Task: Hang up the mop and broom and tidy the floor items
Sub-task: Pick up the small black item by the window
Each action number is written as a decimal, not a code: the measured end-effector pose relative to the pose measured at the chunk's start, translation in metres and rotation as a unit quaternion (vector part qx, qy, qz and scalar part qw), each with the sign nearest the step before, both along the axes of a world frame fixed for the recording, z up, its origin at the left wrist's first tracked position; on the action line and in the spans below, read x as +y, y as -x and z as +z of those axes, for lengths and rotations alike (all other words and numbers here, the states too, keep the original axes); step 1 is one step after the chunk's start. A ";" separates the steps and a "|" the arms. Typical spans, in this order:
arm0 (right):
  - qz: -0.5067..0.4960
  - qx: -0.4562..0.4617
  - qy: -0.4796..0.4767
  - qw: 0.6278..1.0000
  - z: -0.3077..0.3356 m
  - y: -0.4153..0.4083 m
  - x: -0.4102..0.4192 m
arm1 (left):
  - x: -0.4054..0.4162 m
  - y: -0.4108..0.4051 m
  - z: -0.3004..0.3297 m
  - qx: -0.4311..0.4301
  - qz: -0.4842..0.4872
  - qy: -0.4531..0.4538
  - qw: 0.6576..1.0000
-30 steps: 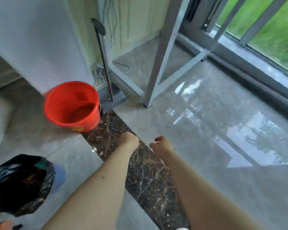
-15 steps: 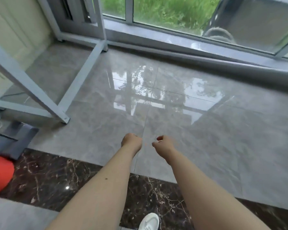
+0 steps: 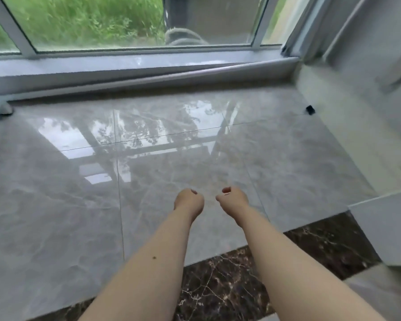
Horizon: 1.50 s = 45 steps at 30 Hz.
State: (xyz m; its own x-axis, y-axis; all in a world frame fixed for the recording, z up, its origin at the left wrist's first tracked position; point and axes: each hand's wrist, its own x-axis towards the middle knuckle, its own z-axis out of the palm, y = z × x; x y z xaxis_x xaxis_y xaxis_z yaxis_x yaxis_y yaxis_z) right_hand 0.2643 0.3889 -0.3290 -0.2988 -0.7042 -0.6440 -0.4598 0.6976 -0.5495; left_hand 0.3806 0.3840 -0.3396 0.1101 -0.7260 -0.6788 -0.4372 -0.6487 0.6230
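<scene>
Underfoot, glossy grey marble-look floor tiles (image 3: 56, 205) with thin grout lines, mirroring the window and foliage in bright patches. Band of dark brown veined stone (image 3: 218, 290) crosses the near floor at a slant, beneath both forearms. Far edge: low grey window sill (image 3: 125, 72) under a pale-framed window (image 3: 28, 46); blurred green grass (image 3: 86, 19) outside, plus a dark rounded shape behind the glass, too blurred to identify. Right side: pale wall (image 3: 368, 66) with a small black object (image 3: 310, 109) at the floor line, too small to name. White foot of some frame or stand (image 3: 6, 108) at the far left edge, mostly cut off. Mop, broom and loose floor items: none within this view, so their place relative to the hands cannot be told. Left hand (image 3: 189, 201) and right hand (image 3: 233, 200) hang side by side above the grey tile, near each other but apart. Fingers of both curled inward toward the palms, loosely, holding nothing; fingertips of the right just show at the top of the fist. Both forearms bare. No brands, labels or writing legible anywhere.
</scene>
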 end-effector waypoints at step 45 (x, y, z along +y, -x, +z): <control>-0.276 -0.026 0.025 0.960 -0.044 0.560 -0.323 | -0.395 0.585 -0.046 0.021 -0.232 0.013 0.972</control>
